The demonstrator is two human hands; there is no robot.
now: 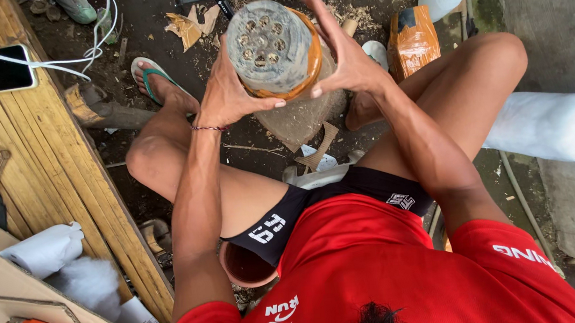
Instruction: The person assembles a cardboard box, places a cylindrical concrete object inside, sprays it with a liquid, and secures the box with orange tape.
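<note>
Fingers point(322, 21) of right hand point(344, 58) spread flat against side of round perforated clay pot point(271, 47); left hand point(228, 93) curls around opposite side, thumb underneath. Pot pressed between both palms, above wooden block point(301, 118), between seated person's knees.

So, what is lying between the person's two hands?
In the head view, a round grey pot with drainage holes and an orange rim sits between the left hand and right hand, both palms pressing its sides.
</note>
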